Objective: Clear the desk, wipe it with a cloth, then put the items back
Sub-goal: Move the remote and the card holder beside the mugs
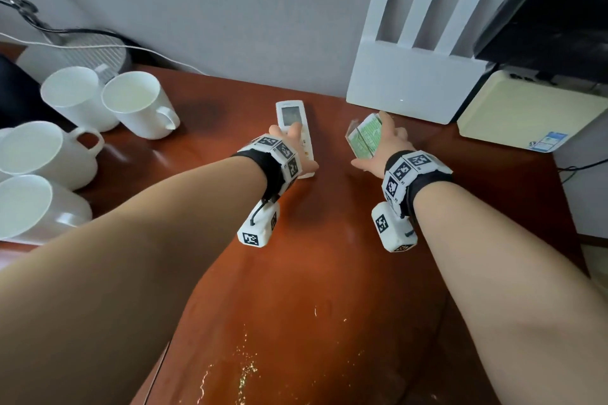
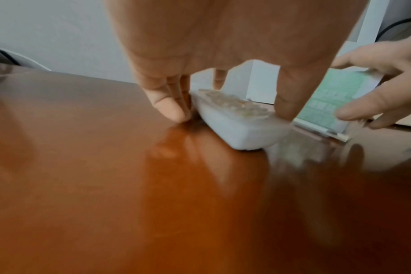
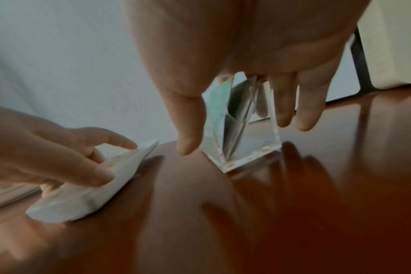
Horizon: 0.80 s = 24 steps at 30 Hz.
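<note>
So, going view by view:

Head view: both hands are out over the brown desk (image 1: 329, 256). The left hand (image 1: 292, 141) lies over the white remote (image 1: 289, 115), which sits flat mid-desk. The right hand (image 1: 388, 141) is on a clear acrylic stand (image 1: 363, 136) with a green card in it, just in front of the white router (image 1: 414, 89). Four white mugs (image 1: 138, 102) are clustered on the left, a cream box (image 1: 526, 108) is far right. No cloth visible anywhere.

Left wrist view: the remote (image 2: 237, 126) is flat on the wood, thumb at its right edge, fingers (image 2: 171, 107) down its left side with tips touching the desk. So it's a pinch across the width, not lifted from what I can see. The other hand shows on the stand (image 2: 326, 103) at the right.

Right wrist view: the stand (image 3: 242, 133) is tipped, one bottom edge off the desk. The thumb runs down its left face and the fingers (image 3: 293, 103) sit behind its right side, loosely spread around it. Can't tell how firmly they press, it's blurry.

Step, my guess: either clearing these two off or setting them back, can't say which.

Tip: squeeze the remote by its sides, not the buttons. Acrylic is slick, so grip the stand low, by its edges, and keep the slot pointing up so the card stays in. Mind the router just behind it.
</note>
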Each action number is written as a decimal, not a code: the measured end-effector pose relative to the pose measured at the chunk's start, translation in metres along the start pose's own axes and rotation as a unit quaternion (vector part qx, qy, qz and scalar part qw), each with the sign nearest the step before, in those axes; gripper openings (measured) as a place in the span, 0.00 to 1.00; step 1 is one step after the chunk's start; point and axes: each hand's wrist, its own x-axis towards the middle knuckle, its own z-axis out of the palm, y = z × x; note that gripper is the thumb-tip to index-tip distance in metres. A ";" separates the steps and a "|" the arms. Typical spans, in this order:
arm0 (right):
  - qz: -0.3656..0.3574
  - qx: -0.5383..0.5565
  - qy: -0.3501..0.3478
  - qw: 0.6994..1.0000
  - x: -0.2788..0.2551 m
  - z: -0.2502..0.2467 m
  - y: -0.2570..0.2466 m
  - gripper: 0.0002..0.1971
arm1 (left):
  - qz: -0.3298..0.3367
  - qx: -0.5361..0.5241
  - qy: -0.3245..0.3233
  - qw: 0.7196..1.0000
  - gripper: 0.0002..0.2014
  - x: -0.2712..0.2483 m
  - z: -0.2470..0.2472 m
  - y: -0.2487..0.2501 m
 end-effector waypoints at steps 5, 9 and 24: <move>-0.022 0.019 0.034 0.999 0.001 0.004 -0.002 0.38 | 0.022 0.018 0.000 1.000 0.36 -0.003 0.001 -0.004; -0.044 0.015 0.020 0.999 -0.006 0.003 -0.014 0.39 | 0.036 0.035 0.005 0.999 0.36 -0.010 -0.001 -0.023; -0.237 -0.027 -0.031 0.971 -0.047 0.052 -0.147 0.39 | -0.150 0.049 -0.040 0.987 0.44 -0.060 0.002 -0.163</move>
